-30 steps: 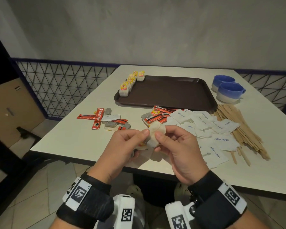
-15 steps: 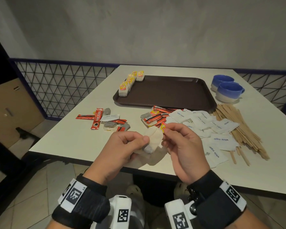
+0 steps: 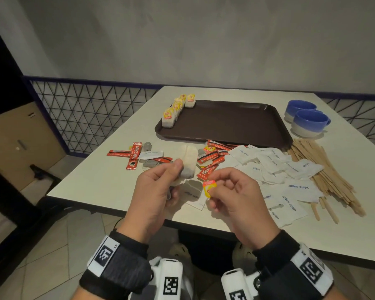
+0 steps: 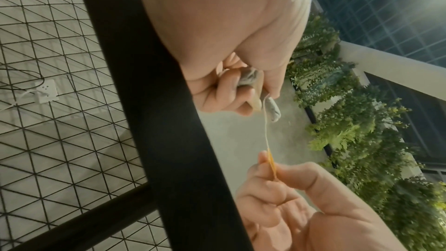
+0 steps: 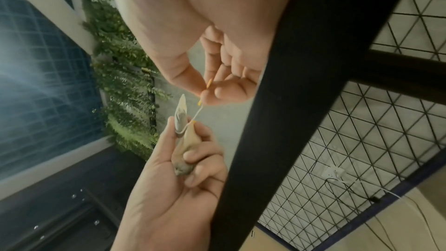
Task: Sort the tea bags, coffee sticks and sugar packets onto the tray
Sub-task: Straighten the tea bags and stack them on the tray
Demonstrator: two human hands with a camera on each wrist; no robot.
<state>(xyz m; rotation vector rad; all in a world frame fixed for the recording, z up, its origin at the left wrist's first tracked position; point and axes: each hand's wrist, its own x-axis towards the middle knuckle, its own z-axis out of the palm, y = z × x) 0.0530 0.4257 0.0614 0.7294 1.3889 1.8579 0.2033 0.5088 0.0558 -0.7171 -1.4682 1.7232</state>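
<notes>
We held a tea bag (image 3: 187,162) in the curled fingers of our left hand (image 3: 155,191), above the table's (image 3: 91,182) near edge. Our right hand (image 3: 232,191) pinched its yellow-and-red tag (image 3: 209,187), writing illegible. Red coffee sticks (image 3: 134,155) read "NESCAFE CLASSIC"; sugar packets (image 3: 299,187) read "white sugar". Tagged tea bags (image 3: 173,111) lined the tray (image 3: 225,124).
</notes>
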